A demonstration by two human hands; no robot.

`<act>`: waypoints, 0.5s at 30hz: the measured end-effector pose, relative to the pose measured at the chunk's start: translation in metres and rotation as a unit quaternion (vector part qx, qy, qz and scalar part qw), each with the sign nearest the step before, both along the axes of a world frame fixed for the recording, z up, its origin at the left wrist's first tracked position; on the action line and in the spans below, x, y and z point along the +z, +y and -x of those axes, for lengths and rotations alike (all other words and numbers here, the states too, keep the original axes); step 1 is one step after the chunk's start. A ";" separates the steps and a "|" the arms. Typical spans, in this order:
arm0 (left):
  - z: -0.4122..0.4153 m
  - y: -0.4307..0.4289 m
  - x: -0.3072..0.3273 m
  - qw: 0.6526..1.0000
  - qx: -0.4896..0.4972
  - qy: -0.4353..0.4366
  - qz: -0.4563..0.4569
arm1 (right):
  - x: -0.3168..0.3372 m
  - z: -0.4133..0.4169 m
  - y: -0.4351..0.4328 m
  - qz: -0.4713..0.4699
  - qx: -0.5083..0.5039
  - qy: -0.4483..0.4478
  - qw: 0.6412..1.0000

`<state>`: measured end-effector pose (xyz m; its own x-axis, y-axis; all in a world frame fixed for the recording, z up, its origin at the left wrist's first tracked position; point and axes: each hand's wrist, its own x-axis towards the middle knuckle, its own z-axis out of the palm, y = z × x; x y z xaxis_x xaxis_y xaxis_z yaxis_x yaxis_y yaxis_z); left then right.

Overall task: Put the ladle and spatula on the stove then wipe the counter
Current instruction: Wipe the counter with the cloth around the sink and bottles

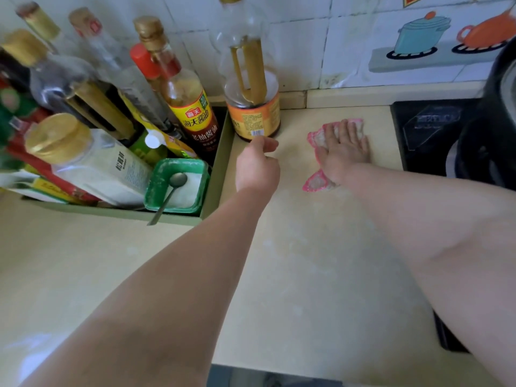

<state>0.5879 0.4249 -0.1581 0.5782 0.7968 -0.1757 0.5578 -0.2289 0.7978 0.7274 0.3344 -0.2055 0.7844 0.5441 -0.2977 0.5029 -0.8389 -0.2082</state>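
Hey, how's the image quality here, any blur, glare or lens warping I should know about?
Head view: wide-lens distortion splays the clear glass bottles with gold caps at left, which are blurred; a pale glare patch lies on the beige counter at lower left; the right hand flat on the pink-edged white cloth is reasonably sharp; light is soft, shadows faint.

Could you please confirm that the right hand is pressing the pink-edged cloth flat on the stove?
Not quite: the head view shows the right hand pressing the cloth flat on the counter, just left of the stove, not on it.
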 end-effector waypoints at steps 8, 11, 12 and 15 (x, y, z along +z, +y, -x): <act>0.040 -0.016 0.020 0.999 0.020 -0.045 -0.001 | 0.001 0.096 -0.008 -0.018 0.131 -0.007 0.991; 0.060 -0.022 0.030 0.999 0.013 -0.049 -0.017 | 0.002 0.139 -0.020 0.011 0.194 -0.006 0.981; 0.065 -0.024 0.032 0.999 0.014 -0.047 -0.018 | 0.003 0.149 -0.025 0.007 0.212 -0.005 0.977; 0.079 -0.036 0.036 0.999 0.020 -0.047 -0.015 | 0.012 0.173 -0.054 -0.002 0.249 0.014 0.968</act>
